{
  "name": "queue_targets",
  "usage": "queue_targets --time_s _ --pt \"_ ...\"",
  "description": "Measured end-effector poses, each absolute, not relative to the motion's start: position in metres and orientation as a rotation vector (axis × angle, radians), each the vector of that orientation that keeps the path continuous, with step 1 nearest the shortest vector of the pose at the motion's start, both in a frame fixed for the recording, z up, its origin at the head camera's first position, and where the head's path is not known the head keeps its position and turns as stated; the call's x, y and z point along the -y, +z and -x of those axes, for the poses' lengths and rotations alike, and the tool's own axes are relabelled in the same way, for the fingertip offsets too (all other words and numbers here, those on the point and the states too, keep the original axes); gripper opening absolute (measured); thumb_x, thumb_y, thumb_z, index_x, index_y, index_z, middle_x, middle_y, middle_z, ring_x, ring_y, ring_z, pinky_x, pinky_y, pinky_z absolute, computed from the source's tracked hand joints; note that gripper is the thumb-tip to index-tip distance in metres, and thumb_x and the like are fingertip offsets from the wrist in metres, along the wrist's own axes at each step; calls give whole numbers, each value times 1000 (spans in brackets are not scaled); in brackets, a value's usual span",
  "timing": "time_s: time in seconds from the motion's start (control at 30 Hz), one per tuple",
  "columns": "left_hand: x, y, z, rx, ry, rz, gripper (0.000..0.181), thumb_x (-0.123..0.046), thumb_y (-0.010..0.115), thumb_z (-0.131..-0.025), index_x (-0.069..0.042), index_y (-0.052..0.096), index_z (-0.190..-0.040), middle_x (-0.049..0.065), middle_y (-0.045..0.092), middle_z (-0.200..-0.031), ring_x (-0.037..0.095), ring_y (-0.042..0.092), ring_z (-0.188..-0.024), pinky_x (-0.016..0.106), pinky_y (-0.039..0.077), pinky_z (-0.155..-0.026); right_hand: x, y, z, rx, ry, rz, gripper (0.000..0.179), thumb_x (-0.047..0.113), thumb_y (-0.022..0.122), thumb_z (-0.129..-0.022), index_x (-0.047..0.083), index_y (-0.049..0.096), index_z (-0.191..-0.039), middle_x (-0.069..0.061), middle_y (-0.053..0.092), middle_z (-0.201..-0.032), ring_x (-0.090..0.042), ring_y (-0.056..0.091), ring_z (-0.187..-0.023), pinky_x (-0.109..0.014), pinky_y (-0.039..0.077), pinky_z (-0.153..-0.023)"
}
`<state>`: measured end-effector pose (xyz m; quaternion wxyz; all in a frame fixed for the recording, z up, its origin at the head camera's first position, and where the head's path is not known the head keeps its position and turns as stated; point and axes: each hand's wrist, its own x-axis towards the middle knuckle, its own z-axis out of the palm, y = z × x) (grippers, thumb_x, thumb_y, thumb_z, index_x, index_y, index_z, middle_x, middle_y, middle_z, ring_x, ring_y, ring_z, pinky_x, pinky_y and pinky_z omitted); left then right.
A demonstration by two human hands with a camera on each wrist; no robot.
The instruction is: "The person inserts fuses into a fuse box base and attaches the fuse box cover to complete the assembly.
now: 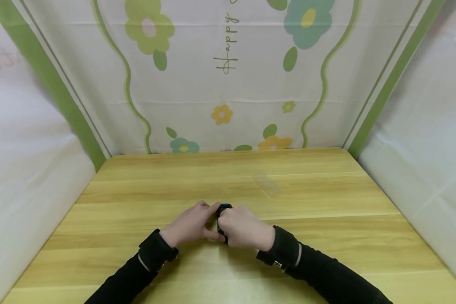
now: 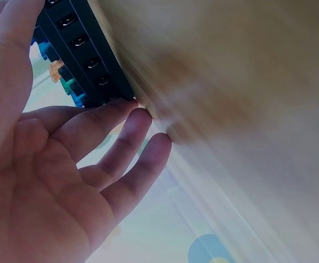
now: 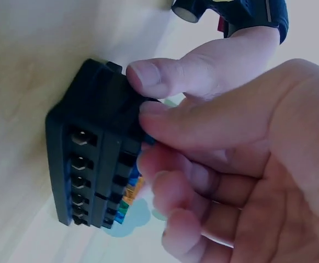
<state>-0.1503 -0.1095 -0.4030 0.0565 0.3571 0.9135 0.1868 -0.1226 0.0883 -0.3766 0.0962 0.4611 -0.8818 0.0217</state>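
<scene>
A black fuse block (image 3: 85, 159) stands on the wooden table. Screw terminals line its side, and small blue, orange and green blade fuses (image 3: 131, 192) show in a row along its top. My left hand (image 1: 191, 223) holds the block by its two ends, thumb at the near end and fingertips at the far end; its other fingers rest near the tabletop in the left wrist view. From the right, my right hand (image 1: 245, 228) curls over the block. Its thumb and index finger pinch at the near end of the fuse row, where the fingertips mostly hide the fuse.
A clear plastic cover (image 1: 266, 184) lies on the wooden table (image 1: 137, 185) beyond the hands, to the right. White fabric with flower prints (image 1: 228, 88) hangs behind the table's far edge, and plain white fabric stands along both sides.
</scene>
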Motion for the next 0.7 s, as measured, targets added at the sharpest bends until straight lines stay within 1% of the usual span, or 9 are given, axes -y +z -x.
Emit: queue_targets --time_s 0.1,0.17,0.37,0.5,0.63,0.7 --pt "110 -404 150 -2764 570 -1075 98 -65 72 -76 -6 44 -149 12 59 -120 24 53 -108 37 48 -82 -88 -377 122 2607 10 -1359 48 21 76 -85 21 38 -55 7 34 -60 -7 30 -50 -21 26 -43" --pt "110 -406 152 -2761 575 -1079 98 -65 72 -76 -6 44 -149 12 59 -120 24 52 -109 38 48 -83 -89 -377 122 2619 17 -1350 48 23 76 -85 21 39 -55 7 33 -60 -7 32 -50 -21 27 -43" --pt "112 -407 154 -2773 583 -1096 97 -68 71 -75 -9 45 -148 8 60 -118 22 53 -108 37 47 -82 -90 -373 123 2632 67 -1351 51 19 77 -85 20 34 -56 8 23 -60 -7 26 -50 -20 22 -44" --pt "113 -406 154 -2770 575 -1079 98 -67 72 -75 -8 45 -148 10 60 -120 23 53 -109 38 48 -83 -89 -372 123 2632 74 -1377 50 17 76 -84 20 35 -57 8 23 -60 -6 24 -50 -20 20 -44" --pt "113 -406 154 -2761 578 -1070 98 -65 73 -76 -6 43 -149 12 60 -121 25 52 -112 39 48 -85 -88 -372 121 2620 71 -1372 48 12 75 -81 21 34 -58 8 24 -61 -6 22 -50 -20 18 -45" --pt "114 -405 154 -2756 588 -1079 97 -66 72 -76 -8 44 -149 10 61 -120 25 52 -111 39 48 -84 -86 -372 121 2607 69 -1361 48 10 74 -80 21 33 -58 8 24 -61 -7 21 -51 -21 17 -45"
